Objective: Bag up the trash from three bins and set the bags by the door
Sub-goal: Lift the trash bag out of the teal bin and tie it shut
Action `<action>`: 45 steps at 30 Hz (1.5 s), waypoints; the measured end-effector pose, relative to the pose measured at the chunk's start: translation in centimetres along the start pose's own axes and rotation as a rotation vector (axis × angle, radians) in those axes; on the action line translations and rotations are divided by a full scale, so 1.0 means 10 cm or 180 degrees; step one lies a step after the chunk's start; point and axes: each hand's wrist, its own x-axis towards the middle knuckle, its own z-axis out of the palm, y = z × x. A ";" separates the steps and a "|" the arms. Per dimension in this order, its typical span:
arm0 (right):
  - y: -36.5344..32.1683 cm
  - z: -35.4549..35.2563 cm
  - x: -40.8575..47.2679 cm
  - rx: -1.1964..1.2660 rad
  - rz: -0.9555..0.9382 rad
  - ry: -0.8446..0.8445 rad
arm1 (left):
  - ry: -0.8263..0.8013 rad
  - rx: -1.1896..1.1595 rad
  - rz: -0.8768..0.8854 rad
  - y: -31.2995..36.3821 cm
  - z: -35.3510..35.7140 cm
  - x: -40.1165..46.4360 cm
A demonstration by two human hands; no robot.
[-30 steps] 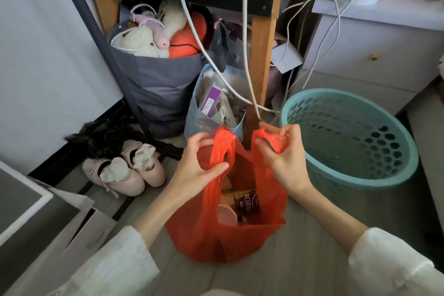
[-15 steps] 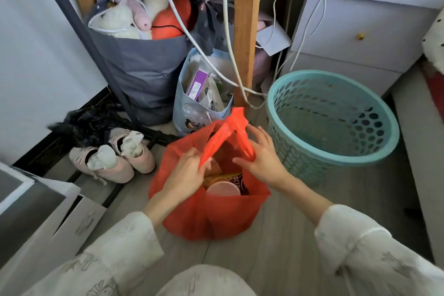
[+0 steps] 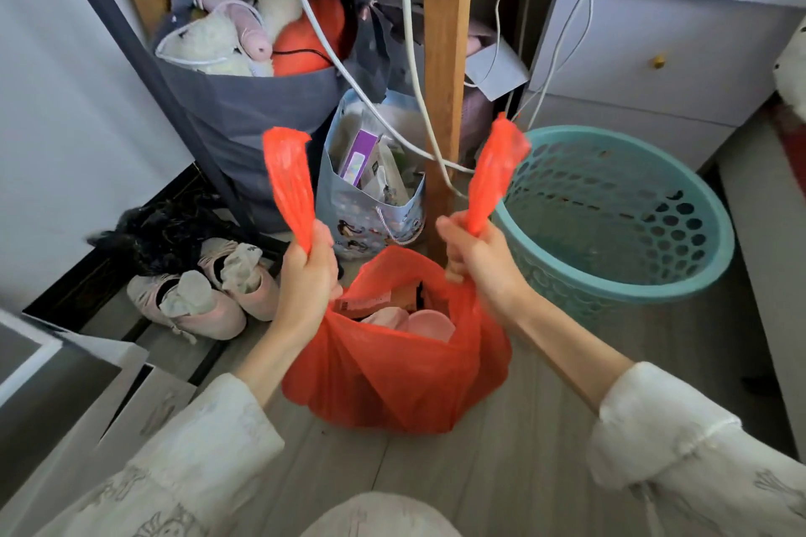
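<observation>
A red plastic trash bag point(image 3: 392, 384) sits on the grey wooden floor in the middle of the head view, its mouth gaping over pink lids and wrappers. My left hand point(image 3: 305, 279) is fisted around the bag's left handle, whose free end sticks up above the fist. My right hand point(image 3: 479, 262) grips the right handle the same way. The two handles are held apart. A teal perforated bin point(image 3: 619, 275) stands empty just right of the bag.
A wooden table leg point(image 3: 445, 100) with hanging white cables stands behind the bag. A small patterned gift bag point(image 3: 370, 214), a grey fabric bag of plush toys point(image 3: 244, 118), pink shoes point(image 3: 205, 296), a white drawer unit point(image 3: 654, 70) and cardboard boxes point(image 3: 87, 397) crowd the floor.
The handles were crossed together over the bag's mouth half a second ago. Now my hands have pulled them apart and upward, one in each fist.
</observation>
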 end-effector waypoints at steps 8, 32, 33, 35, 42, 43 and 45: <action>0.38 -0.20 0.00 -0.1715 -0.0423 -0.0048 | -0.0429 0.0994 0.0302 -0.22 0.00 -0.02; 0.35 -0.09 0.07 -0.0022 0.0877 0.0130 | -0.0753 -0.0797 -0.0593 -0.17 -0.02 -0.05; 0.37 -0.08 0.06 -0.0342 0.0979 0.0130 | -0.0796 -0.0612 -0.0512 -0.17 -0.02 -0.07; 0.42 -0.06 0.05 -0.0873 0.1170 0.0007 | -0.0845 -0.0248 -0.0267 -0.18 0.00 -0.12; 0.37 -0.01 -0.06 -0.0409 0.1290 -0.1245 | -0.1173 0.1105 -0.0021 -0.23 0.13 -0.15; 0.36 -0.01 -0.07 -0.0352 0.1190 -0.1422 | -0.1184 0.1543 0.0127 -0.24 0.13 -0.14; 0.37 0.00 -0.07 -0.0275 0.0944 -0.1418 | -0.1197 0.2097 0.0320 -0.24 0.13 -0.15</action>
